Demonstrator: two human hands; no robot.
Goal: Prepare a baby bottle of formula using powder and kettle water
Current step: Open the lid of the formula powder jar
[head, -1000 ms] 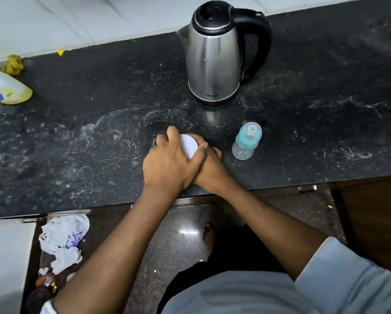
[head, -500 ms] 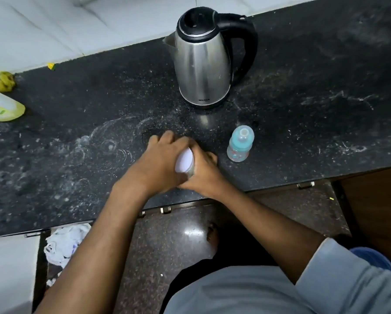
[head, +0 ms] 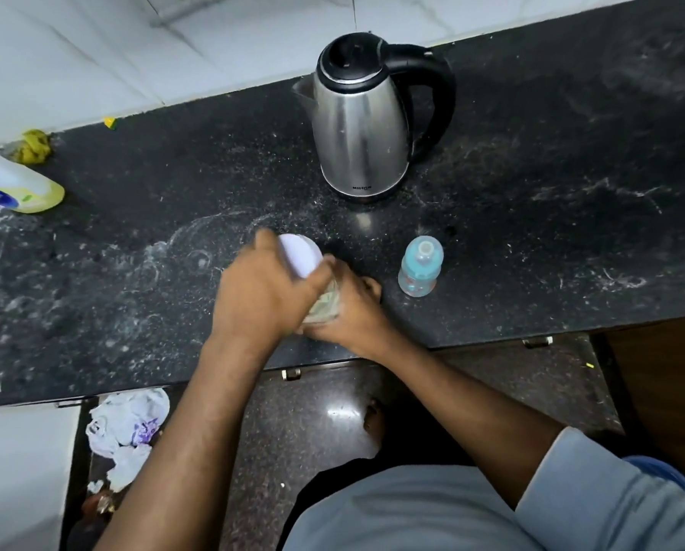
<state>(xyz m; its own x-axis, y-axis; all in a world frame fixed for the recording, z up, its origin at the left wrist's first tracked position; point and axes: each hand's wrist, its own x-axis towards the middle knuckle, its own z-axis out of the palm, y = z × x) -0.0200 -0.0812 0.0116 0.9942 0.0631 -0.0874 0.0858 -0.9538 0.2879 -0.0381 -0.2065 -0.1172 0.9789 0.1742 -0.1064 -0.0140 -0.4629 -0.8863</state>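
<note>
I am only getting started on this feed, by my judgement. I am working at the powder jar (head: 325,306), which is sitting on the dark counter (head: 531,232) near its front edge, tilted a little toward me. My left hand (head: 263,290) is clamping over the white lid (head: 303,254), fingers curled round its rim. My right hand (head: 354,312) is wrapping the clear body below to steady it. I cannot tell whether the lid is loosening yet, because the picture is blurring around my fingers.

The baby bottle (head: 419,268) is standing upright just to the right of my hands, apart from them. It is wearing its top and looking empty, so no powder or water is going in yet. The kettle (head: 358,129) is waiting behind, lid down and handle pointing right, well clear of both.

Opening the jar, uncapping the bottle, scooping, pouring and shaking are all lying ahead.

The jar is looking see-through, with a pale fill showing through its wall. The bottle is showing as small, blue-tinted clear plastic.
</note>
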